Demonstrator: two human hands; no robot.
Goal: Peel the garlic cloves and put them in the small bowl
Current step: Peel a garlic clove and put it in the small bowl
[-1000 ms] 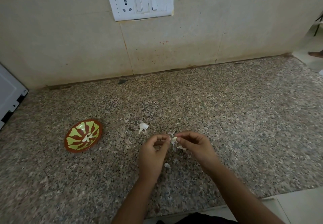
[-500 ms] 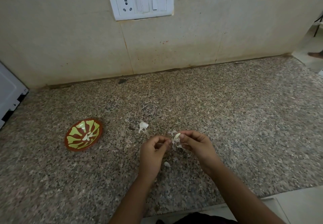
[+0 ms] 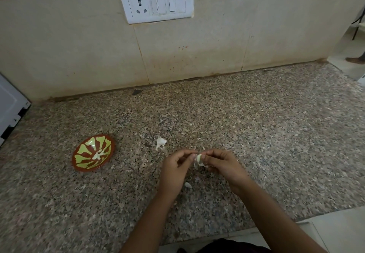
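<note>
Garlic clove (image 3: pixel 199 158) is pinched between curled fingertips of left hand (image 3: pixel 174 171) and right hand (image 3: pixel 223 166), skin partly hanging. Small bowl (image 3: pixel 83 150) (peeled cloves (image 3: pixel 98 154) inside) is sited at 9 o'clock of hands; shed skin (image 3: pixel 161 142) at 11 o'clock on countertop (image 3: pixel 256 134).

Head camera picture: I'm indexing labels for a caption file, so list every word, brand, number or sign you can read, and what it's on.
No readable text anywhere in this view.
White plastic switch and socket plate on the wall: no lettering visible.
Small brown bowl with green pattern: decoration only, no words.
White appliance at the left edge: no marking legible.
</note>
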